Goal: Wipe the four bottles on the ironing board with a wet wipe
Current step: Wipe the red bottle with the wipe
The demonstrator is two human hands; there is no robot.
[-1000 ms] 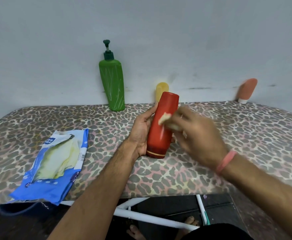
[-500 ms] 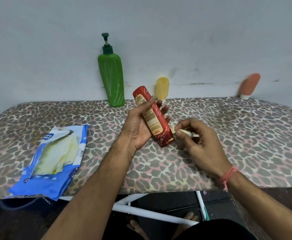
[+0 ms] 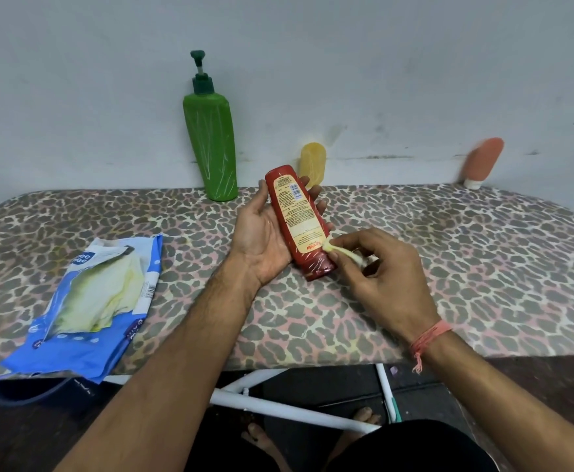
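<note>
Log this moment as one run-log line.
left hand: cradles red bottle | right hand: pinches wet wipe against bottle | green pump bottle: upright by wall

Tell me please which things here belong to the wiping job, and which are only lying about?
Belong to the job:
- red bottle, in the left hand
- wet wipe, pinched by the right hand
- green pump bottle
- yellow bottle
- orange tube bottle
- ironing board

Lying about:
- blue wipes packet, open
</note>
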